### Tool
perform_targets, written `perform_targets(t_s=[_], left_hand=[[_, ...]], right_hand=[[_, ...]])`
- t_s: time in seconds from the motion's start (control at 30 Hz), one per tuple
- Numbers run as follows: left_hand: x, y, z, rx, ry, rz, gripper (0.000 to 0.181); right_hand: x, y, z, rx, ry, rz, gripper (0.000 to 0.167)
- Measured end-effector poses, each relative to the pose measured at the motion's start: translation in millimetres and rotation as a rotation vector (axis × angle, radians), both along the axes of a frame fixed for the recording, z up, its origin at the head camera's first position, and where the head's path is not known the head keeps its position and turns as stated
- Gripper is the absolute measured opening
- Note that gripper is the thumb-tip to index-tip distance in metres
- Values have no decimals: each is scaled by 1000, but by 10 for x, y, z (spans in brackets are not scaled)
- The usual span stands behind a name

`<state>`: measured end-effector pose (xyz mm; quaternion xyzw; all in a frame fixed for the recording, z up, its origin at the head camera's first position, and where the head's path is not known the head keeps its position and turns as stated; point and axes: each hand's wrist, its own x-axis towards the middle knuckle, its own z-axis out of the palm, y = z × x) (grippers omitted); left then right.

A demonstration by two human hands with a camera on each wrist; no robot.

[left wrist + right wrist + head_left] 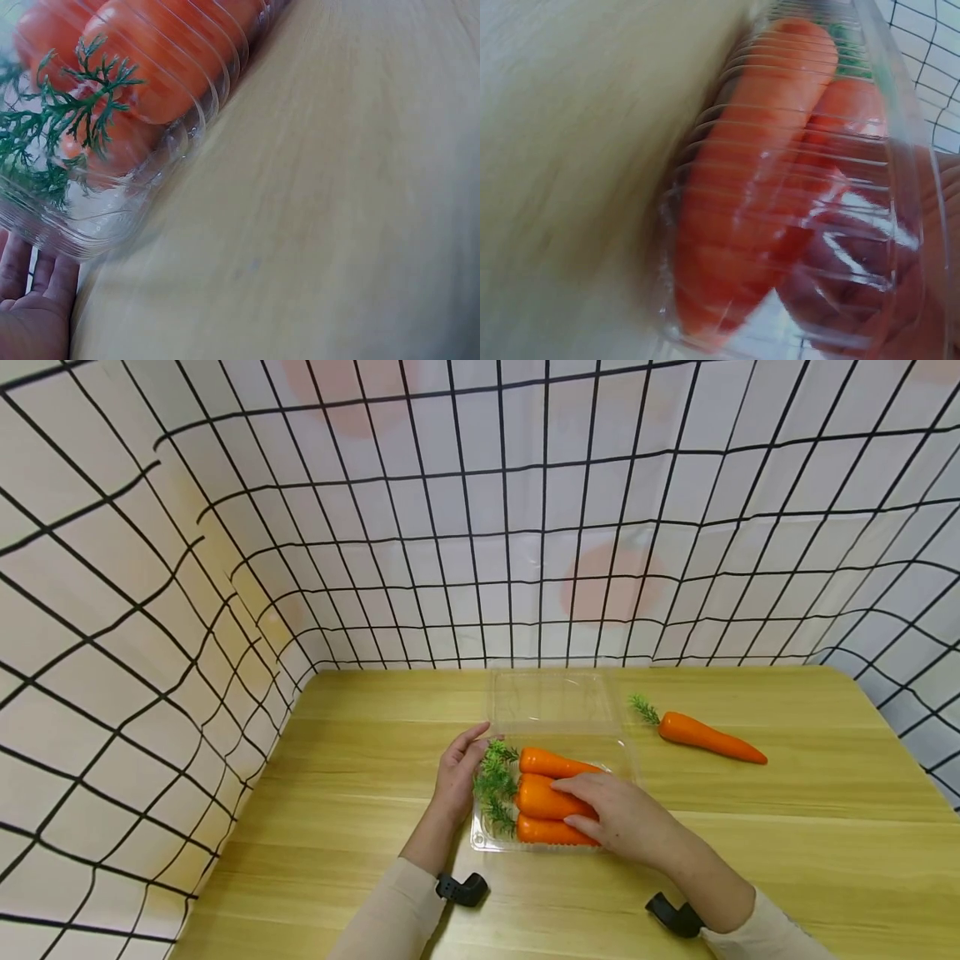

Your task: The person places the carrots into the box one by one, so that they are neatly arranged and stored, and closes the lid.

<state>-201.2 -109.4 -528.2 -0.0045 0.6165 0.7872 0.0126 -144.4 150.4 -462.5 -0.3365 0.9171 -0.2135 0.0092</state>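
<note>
Several orange carrots with green leafy tops lie side by side in a clear plastic clamshell box point(478, 843), its lid point(553, 700) folded back. My right hand point(633, 822) reaches over the box's right side, thumb and fingers gripping the middle carrot point(538, 797). Through the ribbed wall in the right wrist view, the near carrot point(754, 157) shows beside that hand. My left hand point(453, 774) rests against the box's left side by the leafy tops point(495, 777). In the left wrist view, its fingers point(60, 281) lie extended against the box's corner.
A single carrot point(708, 739) with a green top lies on the wooden table point(360, 777), right of the box. Black-lined grid cloth point(420, 560) walls the table at the back and sides. Each wrist wears a black band device point(463, 889).
</note>
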Motion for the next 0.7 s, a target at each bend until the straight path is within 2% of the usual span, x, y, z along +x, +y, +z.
perform_targets(t_s=[0.17,0.37,0.53,0.7], left_hand=[[-8,-2,-1,15,-2,-12,42],[-14,-8,-8,5,-3,-23,43],[-15,-5,1,1,-6,-24,44],[-13,-7,3,-20,-10,-16,44]], right_hand=[[-10,10,6,-10,1,-30,41],[-49,92,85,-50,18,-74,37],[-113,241,188,-72,34,-158,39],[-179,434,292,-78,2,-229,42]])
